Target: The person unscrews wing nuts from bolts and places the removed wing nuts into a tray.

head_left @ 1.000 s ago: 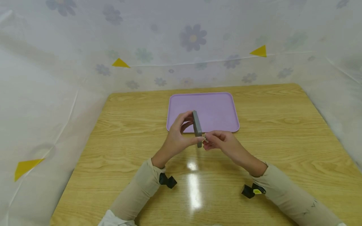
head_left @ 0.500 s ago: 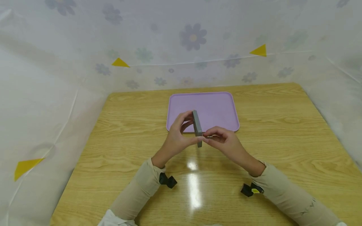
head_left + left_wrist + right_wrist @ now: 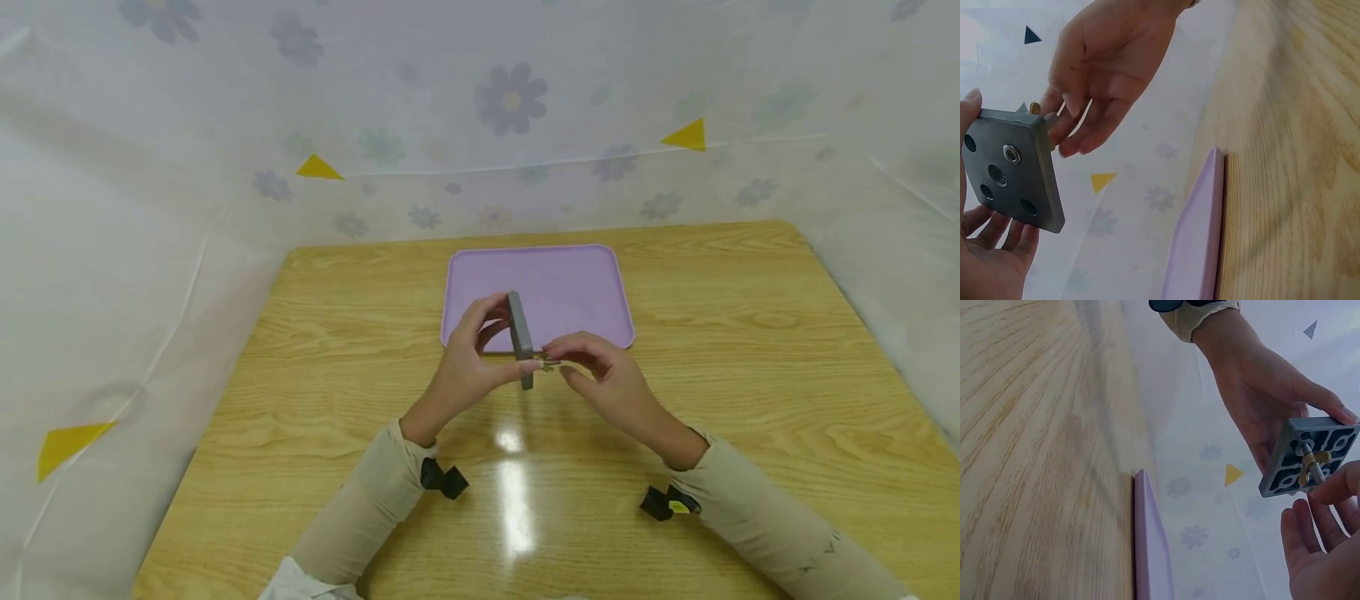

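Observation:
My left hand (image 3: 472, 358) holds a grey square plate (image 3: 520, 325) upright by its edges, above the table. In the left wrist view, the plate's flat face has several holes, and a socket-head bolt (image 3: 1012, 154) sits in one near the corner. On the ribbed face, in the right wrist view, the bolt's threaded shaft sticks out with a brass wing nut (image 3: 1307, 467) on it, near the plate. My right hand (image 3: 618, 396) is beside the wing nut, fingers bent loosely, thumb and forefinger apart around the shaft's end. Whether a fingertip touches the nut is hard to tell.
A shallow purple tray (image 3: 536, 283) lies on the wood-grain table (image 3: 315, 375) behind the hands. A flowered white curtain (image 3: 420, 92) with yellow triangles hangs around the table. Both wrists carry small black devices.
Half a second ago my right thumb and fingers were closed together at the bolt; now they have spread, and the wing nut shows between them. The left hand and plate have barely moved.

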{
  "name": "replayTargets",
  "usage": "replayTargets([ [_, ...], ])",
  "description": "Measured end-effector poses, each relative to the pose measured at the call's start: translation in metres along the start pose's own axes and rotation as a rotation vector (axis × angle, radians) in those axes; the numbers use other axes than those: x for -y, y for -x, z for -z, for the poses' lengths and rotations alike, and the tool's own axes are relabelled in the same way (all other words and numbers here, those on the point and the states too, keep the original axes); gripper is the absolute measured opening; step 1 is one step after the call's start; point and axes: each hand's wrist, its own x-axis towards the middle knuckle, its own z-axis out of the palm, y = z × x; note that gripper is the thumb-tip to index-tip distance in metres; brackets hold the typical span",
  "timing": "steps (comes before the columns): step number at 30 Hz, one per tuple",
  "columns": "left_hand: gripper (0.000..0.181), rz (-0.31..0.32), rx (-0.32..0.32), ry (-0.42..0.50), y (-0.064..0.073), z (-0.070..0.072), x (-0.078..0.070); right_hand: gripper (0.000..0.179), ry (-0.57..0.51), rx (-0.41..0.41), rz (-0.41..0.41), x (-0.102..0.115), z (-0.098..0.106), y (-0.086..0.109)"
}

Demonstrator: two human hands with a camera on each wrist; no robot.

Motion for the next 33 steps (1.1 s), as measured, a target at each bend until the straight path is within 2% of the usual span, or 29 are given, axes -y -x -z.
replayTargets([
  [3,0.079,0.001,-0.006,-0.003,-0.0002,0.0004,0.0004,0.017,-0.009,-0.069,-0.088,0.0023,0.0034,0.0003],
  [5,0.079,0.004,-0.009,-0.004,-0.0001,0.0004,0.0003,0.021,-0.027,-0.092,-0.163,0.0037,0.0046,0.0000],
  [10,0.079,0.007,-0.011,-0.003,0.0001,0.0001,0.0006,0.038,-0.114,-0.040,-0.334,0.0056,0.0046,0.0002],
  [14,0.079,0.002,-0.007,-0.001,-0.0001,-0.0003,0.0014,0.041,-0.162,-0.010,-0.423,0.0059,0.0027,0.0007],
  [21,0.078,0.014,0.014,0.002,0.0000,-0.0011,0.0012,0.041,-0.182,-0.005,-0.465,0.0070,0.0000,-0.0017],
  [33,0.079,0.035,0.020,-0.012,0.0010,-0.0025,0.0008,0.029,-0.171,0.001,-0.396,0.0036,-0.0046,-0.0018],
])
